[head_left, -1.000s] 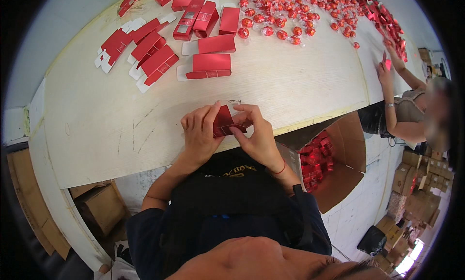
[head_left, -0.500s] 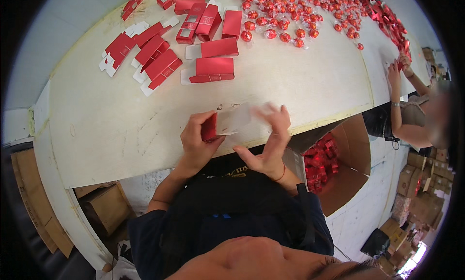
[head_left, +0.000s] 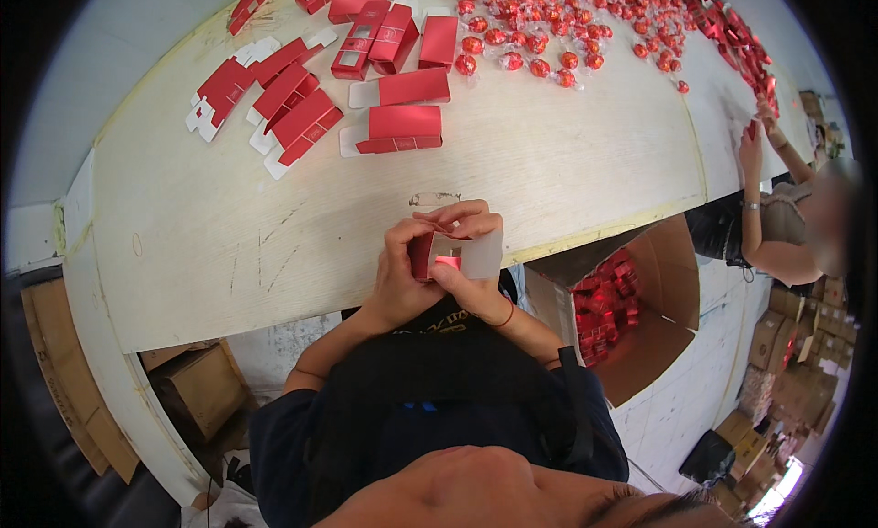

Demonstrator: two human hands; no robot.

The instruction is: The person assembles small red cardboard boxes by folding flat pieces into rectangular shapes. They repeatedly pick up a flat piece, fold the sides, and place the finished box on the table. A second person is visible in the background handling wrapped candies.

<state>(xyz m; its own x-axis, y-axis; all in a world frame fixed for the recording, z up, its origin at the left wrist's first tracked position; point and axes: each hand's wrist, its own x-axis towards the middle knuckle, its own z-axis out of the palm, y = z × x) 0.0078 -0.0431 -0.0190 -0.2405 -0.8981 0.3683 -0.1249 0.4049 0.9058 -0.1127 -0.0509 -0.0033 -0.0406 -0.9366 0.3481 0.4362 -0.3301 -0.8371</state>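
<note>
Just over the table's near edge I hold a small red cardboard box (head_left: 422, 254), its white flap (head_left: 482, 256) standing out to the right. My left hand (head_left: 403, 265) is wrapped round its left side. My right hand (head_left: 474, 263) grips it from the right, thumb at the box's opening, fingers curled over the far side. Inside the box a bit of red shows; what it is I cannot make out. Farther off on the table lie several red boxes (head_left: 400, 128) with white flaps, some open-ended. Beyond them to the right is a spread of red-wrapped candies (head_left: 567, 61) in clear twists.
Under the table edge at right stands a large carton (head_left: 653, 345) with many small red boxes (head_left: 604, 304) inside. A co-worker (head_left: 777, 217) handles red pieces at the table's far right. Cartons (head_left: 197, 391) sit beneath the table at left; more are stacked at lower right.
My right hand has come in from the right and closed on the box. The box has moved slightly right and toward me, its opening now showing.
</note>
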